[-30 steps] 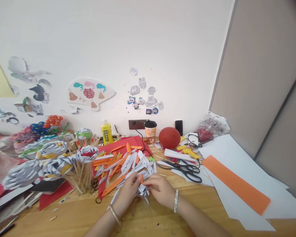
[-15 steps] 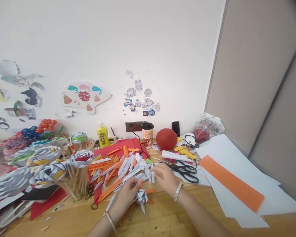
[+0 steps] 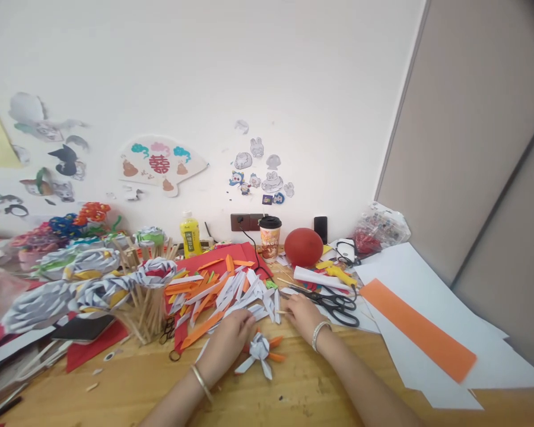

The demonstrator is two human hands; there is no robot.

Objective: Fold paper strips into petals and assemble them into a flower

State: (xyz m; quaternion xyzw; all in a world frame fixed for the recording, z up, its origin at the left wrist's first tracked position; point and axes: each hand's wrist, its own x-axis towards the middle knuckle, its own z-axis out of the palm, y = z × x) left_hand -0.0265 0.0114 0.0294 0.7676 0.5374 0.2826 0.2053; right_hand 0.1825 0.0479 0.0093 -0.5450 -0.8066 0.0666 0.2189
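Observation:
A small folded-paper piece (image 3: pixel 260 347), white in the middle with white and orange points sticking out, lies on the wooden table. My left hand (image 3: pixel 232 338) is just left of it, fingers curled together; what they hold, if anything, is hidden. My right hand (image 3: pixel 303 317) is up and to the right of the piece, closed on a thin wooden stick (image 3: pixel 283 312) that points left. Beyond both hands spreads a pile of folded white strips (image 3: pixel 242 287) and orange strips (image 3: pixel 209 323).
Black scissors (image 3: pixel 338 305), a yellow glue gun (image 3: pixel 340 274), a red ball (image 3: pixel 303 247), a lidded cup (image 3: pixel 270 240) and a yellow bottle (image 3: pixel 190 236) stand or lie behind. Paper rosettes (image 3: pixel 100 293) are at left, an orange sheet (image 3: pixel 420 329) on white paper (image 3: pixel 396 356) at right.
The view has shifted slightly. My left hand has drawn away from the folded-paper piece, which now shows more fully. A thin stick now shows in my right hand.

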